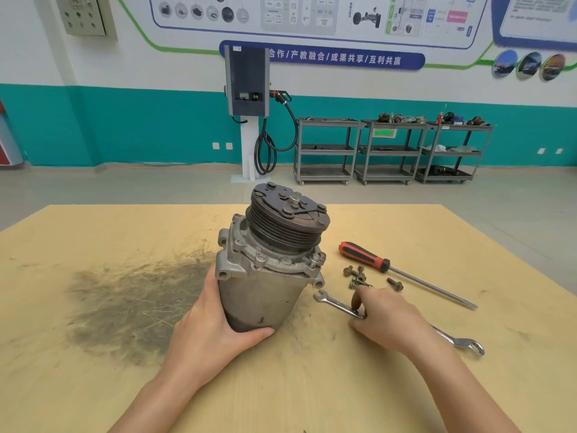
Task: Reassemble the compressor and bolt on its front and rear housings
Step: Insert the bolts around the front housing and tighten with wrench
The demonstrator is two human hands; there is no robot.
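A red-handled screwdriver (402, 273) and loose bolts (356, 276) lie right of the compressor (268, 260), which stands tilted mid-tabletop (93, 239), ribbed pulley up. The left hand (212, 332) grasps its smooth grey body low down; the right hand (387, 320) pinches a steel wrench (340, 306) just beside it.

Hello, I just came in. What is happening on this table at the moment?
A person is working on a grey metal compressor with a black pulley, which stands on a yellow wooden table. The left hand grips its lower body. The right hand takes hold of a silver combination wrench. Several loose bolts and a red-and-black screwdriver lie beside it.
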